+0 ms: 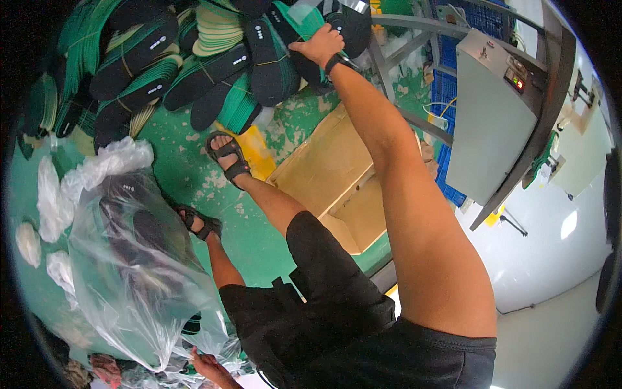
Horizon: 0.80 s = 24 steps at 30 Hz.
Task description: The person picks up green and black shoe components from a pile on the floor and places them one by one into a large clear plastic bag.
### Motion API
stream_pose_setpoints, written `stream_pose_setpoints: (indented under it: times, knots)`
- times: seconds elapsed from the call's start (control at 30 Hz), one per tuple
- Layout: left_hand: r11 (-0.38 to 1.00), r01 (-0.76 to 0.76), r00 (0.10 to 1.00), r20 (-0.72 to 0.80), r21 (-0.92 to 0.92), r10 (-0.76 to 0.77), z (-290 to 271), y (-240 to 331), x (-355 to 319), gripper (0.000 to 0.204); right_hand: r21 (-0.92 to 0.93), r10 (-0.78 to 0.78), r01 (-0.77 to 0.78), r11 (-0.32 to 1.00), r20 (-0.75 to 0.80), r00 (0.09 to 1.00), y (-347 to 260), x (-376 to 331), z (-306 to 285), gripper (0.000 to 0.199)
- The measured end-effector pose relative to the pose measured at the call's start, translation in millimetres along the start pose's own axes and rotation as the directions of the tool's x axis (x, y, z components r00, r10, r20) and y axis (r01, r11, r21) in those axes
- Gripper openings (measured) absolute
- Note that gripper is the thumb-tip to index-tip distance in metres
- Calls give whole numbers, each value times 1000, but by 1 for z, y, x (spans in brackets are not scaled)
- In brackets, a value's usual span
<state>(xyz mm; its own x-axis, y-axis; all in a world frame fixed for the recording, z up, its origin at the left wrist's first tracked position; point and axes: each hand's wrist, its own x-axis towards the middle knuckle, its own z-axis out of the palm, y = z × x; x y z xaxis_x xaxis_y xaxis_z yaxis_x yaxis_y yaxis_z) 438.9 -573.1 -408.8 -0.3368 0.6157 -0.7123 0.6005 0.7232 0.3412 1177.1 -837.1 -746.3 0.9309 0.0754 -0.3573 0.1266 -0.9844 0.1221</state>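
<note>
A clear plastic bag [139,272] stuffed with dark shoe soles sits on the green floor [259,233], its lower edge gripped by the left hand [204,364], fingers closed on the crinkled film. The right hand [319,45] reaches far out, palm down with fingers curled on a black sole [269,61] atop the pile of green-and-black soles [162,71] bound with rubber bands.

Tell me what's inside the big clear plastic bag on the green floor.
The big clear plastic bag, gripped at its lower edge by the left hand, shows several dark, sole-shaped pieces through the film. Creases and glare hide their number and whatever lies deeper.
</note>
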Motion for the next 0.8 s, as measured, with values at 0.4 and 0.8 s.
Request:
stream_pose_setpoints:
  times: [0.4, 0.8]
  knots:
    - [727, -76, 995, -7, -683, 98, -77, 2, 5, 40, 946, -487, -93, 311, 242, 839, -97, -306, -203, 71]
    - [501, 98, 980, 171, -860, 102, -118, -25, 23, 45, 906, -809, 147, 396, 420, -411, -364, -632, -235, 102]
